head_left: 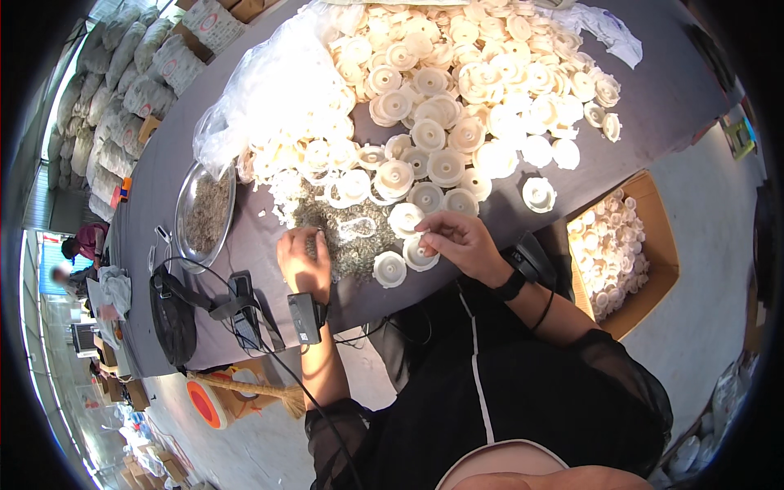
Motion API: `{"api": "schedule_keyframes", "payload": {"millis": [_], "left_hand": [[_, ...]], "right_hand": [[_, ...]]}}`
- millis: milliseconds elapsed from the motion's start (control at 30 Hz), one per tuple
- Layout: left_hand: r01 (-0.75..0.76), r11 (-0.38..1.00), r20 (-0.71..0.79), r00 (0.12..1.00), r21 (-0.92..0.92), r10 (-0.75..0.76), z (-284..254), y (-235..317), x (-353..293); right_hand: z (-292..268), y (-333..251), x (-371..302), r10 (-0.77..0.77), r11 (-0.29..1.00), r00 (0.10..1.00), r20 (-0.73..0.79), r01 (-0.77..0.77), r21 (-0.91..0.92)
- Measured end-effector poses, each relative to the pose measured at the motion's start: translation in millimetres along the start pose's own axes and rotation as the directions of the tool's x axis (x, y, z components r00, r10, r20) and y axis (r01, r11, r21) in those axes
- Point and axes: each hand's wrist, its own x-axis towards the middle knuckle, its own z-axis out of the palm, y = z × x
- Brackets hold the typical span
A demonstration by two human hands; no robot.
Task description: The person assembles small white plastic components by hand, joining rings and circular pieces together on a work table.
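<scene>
My left hand (304, 258) rests at the left edge of a heap of small grey metal pieces (366, 260), its fingers curled and pressed together. Anything in those fingers is too small or hidden. To the right, my right hand (459, 245) has thumb and fingertips pinched above a round white plastic part (420, 258) with a raised centre. Whether a small piece sits in that pinch I cannot make out. Another white part (389, 269) lies just left of it, at the table's near edge. A clear oval object (357, 229) lies on the metal pieces.
A large pile of white round parts (445, 118) covers the far table, beside a clear plastic bag (245, 106). A metal tray (184, 260) of small pieces stands left, near a black pouch (173, 322). A cardboard box (665, 282) of white parts stands at the right.
</scene>
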Motion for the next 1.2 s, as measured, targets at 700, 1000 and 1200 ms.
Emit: {"api": "schedule_keyframes", "payload": {"millis": [700, 1000, 1200], "left_hand": [[0.287, 0.213, 0.302, 0.953, -0.934, 0.039, -1.2, 87.6, -16.4], [0.367, 0.208, 0.389, 0.918, -0.907, 0.075, 7.3, 88.4, -11.2], [0.307, 0.397, 0.381, 0.917, -0.865, 0.121, 7.1, 111.0, 0.9]], "right_hand": [[12.4, -12.9, 9.1, 0.117, 0.906, 0.978, 0.176, -0.177, 0.384], [6.1, -7.6, 10.7, 0.097, 0.929, 0.985, 0.139, -0.140, 0.341], [2.6, -4.2, 11.5, -0.082, 0.984, 0.997, -0.002, 0.081, 0.158]]}}
